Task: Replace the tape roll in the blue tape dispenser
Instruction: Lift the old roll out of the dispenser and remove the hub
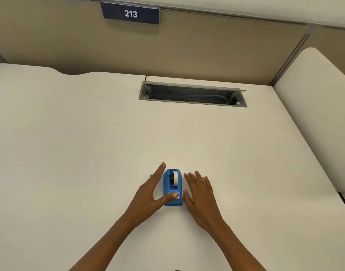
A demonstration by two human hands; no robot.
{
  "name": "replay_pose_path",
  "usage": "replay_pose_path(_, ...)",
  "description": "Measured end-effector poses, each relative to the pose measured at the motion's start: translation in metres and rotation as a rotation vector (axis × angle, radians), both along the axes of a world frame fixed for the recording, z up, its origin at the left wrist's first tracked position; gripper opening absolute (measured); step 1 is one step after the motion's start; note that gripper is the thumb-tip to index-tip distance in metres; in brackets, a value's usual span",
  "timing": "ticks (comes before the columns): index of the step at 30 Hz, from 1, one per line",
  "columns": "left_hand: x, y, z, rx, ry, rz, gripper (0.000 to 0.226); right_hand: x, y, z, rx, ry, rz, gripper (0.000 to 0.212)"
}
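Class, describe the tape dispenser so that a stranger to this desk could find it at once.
Start at the grey cable trough set into the white desk, then come straight toward the person. Between the left hand and right hand stands the tape dispenser, the only blue thing there, with a white roll inside.

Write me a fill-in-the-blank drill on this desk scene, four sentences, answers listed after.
1. The tape dispenser is coloured ____.
2. The roll seated in the dispenser is ____ in colour.
3. The sign on the partition reads ____.
4. The thumb lying across the dispenser's near end belongs to the ____ hand; the other hand is open beside it.

Answers: blue; white; 213; left
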State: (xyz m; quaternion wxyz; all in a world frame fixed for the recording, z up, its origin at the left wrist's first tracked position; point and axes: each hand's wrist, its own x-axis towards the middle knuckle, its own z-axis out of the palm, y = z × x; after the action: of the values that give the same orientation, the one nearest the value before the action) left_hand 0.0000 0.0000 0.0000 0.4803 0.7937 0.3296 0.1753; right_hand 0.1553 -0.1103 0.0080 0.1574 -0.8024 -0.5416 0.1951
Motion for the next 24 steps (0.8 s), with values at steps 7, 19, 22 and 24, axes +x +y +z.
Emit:
replay_pose_path(7,-0.009,0.004,-0.004,0.015,0.102,-0.046,0.081,-0.006,0.000,0.000,0.100,0.191,-0.026,0.051)
replay_pose_path(19,-0.011,0.002,-0.003,-0.015,0.101,-0.007,0.081,0.015,0.030,0.029,0.178,0.372,-0.018,0.054)
replay_pose_path(22,-0.010,0.003,-0.001,-0.015,0.089,-0.013,0.081,0.016,0.036,0.028,0.149,0.291,0.041,0.054)
replay_pose_path(24,-0.010,0.005,0.000,-0.023,0.070,-0.028,0.081,0.017,0.038,0.027,0.127,0.267,0.061,0.054)
